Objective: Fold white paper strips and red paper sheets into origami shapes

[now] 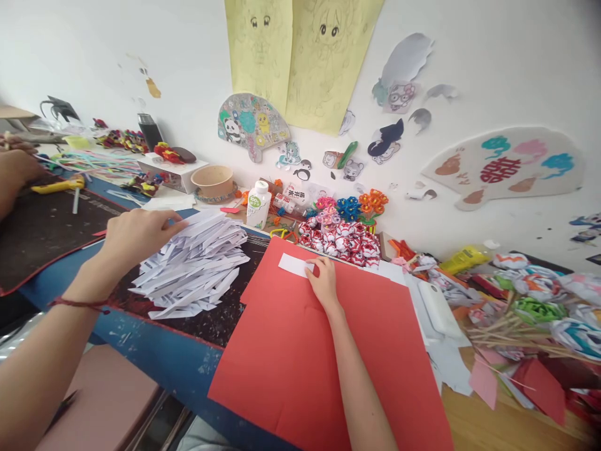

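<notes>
Paper strip [293,265] lies on red card [286,351], one end pinched by the right hand [323,280]; left hand [138,237] (I can't make out its grip) is at the paper pile [200,269].

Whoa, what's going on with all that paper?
Someone is working with paper. Their right hand has its fingertips on one end of a white piece lying flat on red sheets. Their left hand is by a big heap of white paper strips. Another person's arm shows at the left edge.
</notes>
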`<state>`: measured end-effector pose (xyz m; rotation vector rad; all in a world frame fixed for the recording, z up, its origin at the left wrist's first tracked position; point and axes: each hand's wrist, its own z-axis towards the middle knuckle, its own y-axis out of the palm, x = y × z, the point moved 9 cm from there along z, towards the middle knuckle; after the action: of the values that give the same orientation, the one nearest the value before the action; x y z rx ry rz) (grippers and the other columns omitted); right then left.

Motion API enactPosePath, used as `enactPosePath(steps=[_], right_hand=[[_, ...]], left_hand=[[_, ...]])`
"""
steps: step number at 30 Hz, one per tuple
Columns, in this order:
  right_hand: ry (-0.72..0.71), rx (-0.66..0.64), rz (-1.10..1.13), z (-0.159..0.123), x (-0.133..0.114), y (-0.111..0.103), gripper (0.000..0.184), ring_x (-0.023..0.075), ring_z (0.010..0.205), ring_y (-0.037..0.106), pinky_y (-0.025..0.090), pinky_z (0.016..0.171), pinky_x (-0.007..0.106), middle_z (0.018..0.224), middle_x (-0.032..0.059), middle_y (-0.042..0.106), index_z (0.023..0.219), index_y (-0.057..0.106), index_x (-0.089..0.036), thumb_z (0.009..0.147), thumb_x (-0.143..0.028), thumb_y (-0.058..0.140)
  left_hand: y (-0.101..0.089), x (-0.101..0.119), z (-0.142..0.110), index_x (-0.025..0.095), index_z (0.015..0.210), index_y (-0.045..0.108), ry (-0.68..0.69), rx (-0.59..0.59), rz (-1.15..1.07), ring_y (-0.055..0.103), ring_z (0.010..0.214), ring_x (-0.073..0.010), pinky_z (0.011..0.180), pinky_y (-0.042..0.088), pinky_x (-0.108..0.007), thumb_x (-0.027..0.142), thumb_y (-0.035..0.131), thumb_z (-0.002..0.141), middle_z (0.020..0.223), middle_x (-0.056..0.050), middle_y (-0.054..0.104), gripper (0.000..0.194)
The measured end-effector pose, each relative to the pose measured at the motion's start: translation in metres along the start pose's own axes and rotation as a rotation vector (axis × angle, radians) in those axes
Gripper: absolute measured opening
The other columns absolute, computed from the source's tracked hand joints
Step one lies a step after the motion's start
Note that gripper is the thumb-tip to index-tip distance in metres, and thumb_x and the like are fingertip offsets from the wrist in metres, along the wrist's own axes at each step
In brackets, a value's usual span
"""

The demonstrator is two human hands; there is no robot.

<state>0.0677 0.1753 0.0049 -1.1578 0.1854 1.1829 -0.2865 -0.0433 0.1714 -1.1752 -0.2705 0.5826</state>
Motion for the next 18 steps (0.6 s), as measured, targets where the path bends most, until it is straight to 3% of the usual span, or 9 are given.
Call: enactPosePath(steps=[5,10,15,18], right_hand=[[-0.003,-0.003,0.001,0.000,0.000,0.000,0.017,0.0268,0.102,0.052,0.044,0.092,0.041,0.103,0.0073,0.060,0.097,0.071,-0.024,0.084,-0.023,0.059],[-0.002,-0.003,0.000,0.000,-0.002,-0.001,0.018,0.0268,0.103,0.052,0.043,0.092,0.041,0.104,0.0072,0.060,0.098,0.071,-0.024,0.085,-0.022,0.058],[0.000,-0.003,0.001,0.000,-0.002,0.000,0.018,0.0265,0.102,0.052,0.044,0.092,0.041,0.104,0.0073,0.060,0.097,0.071,-0.024,0.085,-0.022,0.057],[0.001,-0.003,0.000,0.000,-0.002,0.000,0.019,0.0264,0.101,0.052,0.043,0.091,0.041,0.103,0.0071,0.060,0.097,0.071,-0.024,0.085,-0.022,0.057]], left_hand=[[0.008,-0.002,0.002,0.018,0.108,0.073,0.007,-0.055,0.003,0.071,0.092,-0.0301,0.068,0.044,-0.038,0.082,0.010,0.071,0.073,-0.011,0.074,0.098],[0.001,-0.004,-0.002,0.018,0.108,0.073,-0.021,-0.042,-0.059,0.069,0.096,-0.0357,0.067,0.042,-0.043,0.078,0.016,0.074,0.069,-0.012,0.072,0.090],[-0.020,-0.010,-0.023,0.017,0.118,0.068,-0.093,0.061,0.052,0.070,0.091,-0.0353,0.059,0.037,-0.039,0.069,0.006,0.084,0.076,-0.018,0.073,0.088],[-0.018,-0.012,-0.039,0.020,0.116,0.070,-0.091,0.045,0.089,0.071,0.083,-0.0331,0.058,0.036,-0.038,0.071,0.007,0.084,0.074,-0.015,0.072,0.087]])
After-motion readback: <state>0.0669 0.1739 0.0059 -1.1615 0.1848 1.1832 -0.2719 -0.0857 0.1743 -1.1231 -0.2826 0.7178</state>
